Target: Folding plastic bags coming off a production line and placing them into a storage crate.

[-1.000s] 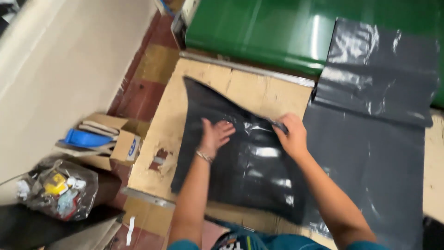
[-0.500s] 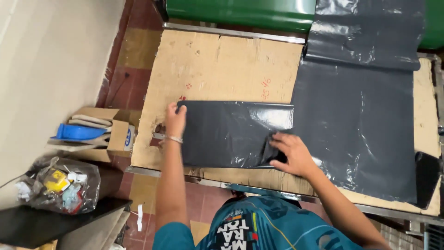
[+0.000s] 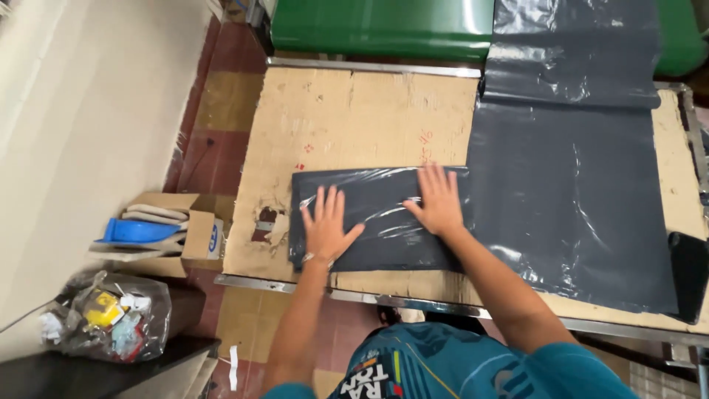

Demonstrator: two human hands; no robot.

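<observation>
A folded dark grey plastic bag (image 3: 377, 222) is pressed flat on a cardboard-covered table (image 3: 354, 118) by the left hand (image 3: 325, 227) and right hand (image 3: 437, 201), both spread open.

Folded plastic bag (image 3: 377, 218) sits on the cardboard-topped table (image 3: 354, 118), both hands flat on it: left hand (image 3: 326, 225) near its left end, right hand (image 3: 437, 201) near its right. Big plastic sheet (image 3: 569, 199) lies right beside it, on the right.
</observation>
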